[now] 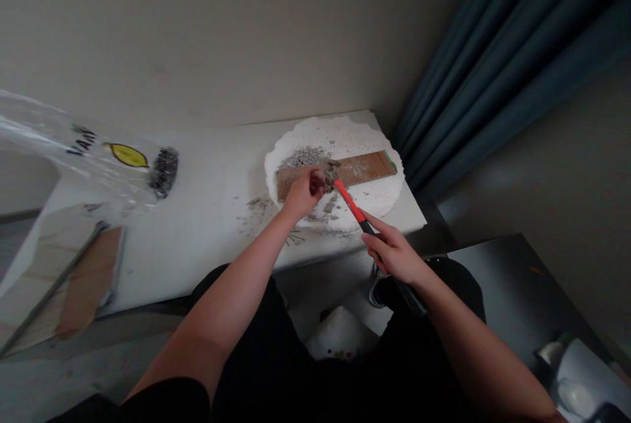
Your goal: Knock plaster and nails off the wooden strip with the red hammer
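Observation:
My right hand (394, 252) is wrapped round the black grip of a hammer (351, 201) with a red and black handle. Its grey head lies over a brown board (367, 167) that rests on a round white mat (340, 127) with a scalloped edge. Close beside the hammer head, my left hand (305, 192) has its fingers curled together above the board. A greyish lump shows at those fingertips, too blurred to name. Grey crumbs and chips (305, 157) are scattered over the mat, behind and in front of the board.
The mat sits at the right end of a white table (197, 213). On its left lie a clear plastic bag (98, 147) with a yellow leaf print, another brown board (93, 278) and a long dark bar (54, 285). A blue curtain (493, 48) hangs at right, above a dark surface (513, 291).

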`<state>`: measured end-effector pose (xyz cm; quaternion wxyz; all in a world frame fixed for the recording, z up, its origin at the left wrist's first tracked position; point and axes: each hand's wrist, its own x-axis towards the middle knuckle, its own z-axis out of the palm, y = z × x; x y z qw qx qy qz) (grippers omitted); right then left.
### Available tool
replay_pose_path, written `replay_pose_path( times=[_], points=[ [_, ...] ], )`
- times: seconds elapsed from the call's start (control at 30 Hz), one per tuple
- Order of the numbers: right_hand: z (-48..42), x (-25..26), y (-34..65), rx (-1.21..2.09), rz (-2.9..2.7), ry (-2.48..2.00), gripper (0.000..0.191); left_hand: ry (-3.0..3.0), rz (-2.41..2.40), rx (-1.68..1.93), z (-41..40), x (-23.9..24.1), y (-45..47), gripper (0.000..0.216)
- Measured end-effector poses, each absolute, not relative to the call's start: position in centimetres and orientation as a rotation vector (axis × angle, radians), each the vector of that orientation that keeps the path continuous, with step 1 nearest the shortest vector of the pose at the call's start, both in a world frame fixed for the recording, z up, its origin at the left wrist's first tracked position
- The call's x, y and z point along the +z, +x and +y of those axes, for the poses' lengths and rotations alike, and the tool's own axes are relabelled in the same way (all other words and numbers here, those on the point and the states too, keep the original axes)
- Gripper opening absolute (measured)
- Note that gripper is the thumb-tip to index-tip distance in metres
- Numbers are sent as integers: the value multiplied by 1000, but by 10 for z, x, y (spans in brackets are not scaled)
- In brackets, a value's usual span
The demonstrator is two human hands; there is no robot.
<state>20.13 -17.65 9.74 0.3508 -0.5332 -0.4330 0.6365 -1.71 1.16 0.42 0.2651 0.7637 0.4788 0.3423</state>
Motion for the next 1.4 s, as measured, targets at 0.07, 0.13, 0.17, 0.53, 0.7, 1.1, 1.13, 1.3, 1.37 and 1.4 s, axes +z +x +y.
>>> replay_pose_path(
  times=[0.07,0.13,0.17,0.53,0.7,1.1,1.13,1.3,1.37,1.4],
  points=[
    [-177,96,201,1659,-1125,-1390,80,2041,1319,996,15,5,-22,49],
    [-177,95,202,1643,-1126,-1398,80,2015,1356,1050,18,8,-29,50],
    [-177,94,203,1631,-1127,-1397,79,2012,1375,1072,18,10,-33,51],
    [-179,87,201,1648,-1174,-1384,79,2122,1666,1122,14,24,-99,52],
    [-181,87,198,1646,-1155,-1417,80,2035,1947,720,15,10,-139,64],
    [-172,95,215,1448,-1113,-1457,83,2075,1966,-191,-5,6,-171,48],
    [-171,97,217,1442,-1112,-1446,83,2094,1924,-239,-7,4,-169,47],
    [-174,100,216,1538,-1112,-1375,82,2202,1602,-364,-20,-8,-153,26],
    [-174,98,212,1592,-1117,-1389,81,2205,1507,-436,-26,-10,-145,27],
    [-174,96,210,1614,-1116,-1405,81,2205,1487,-472,-28,-10,-142,27]
  ],
)
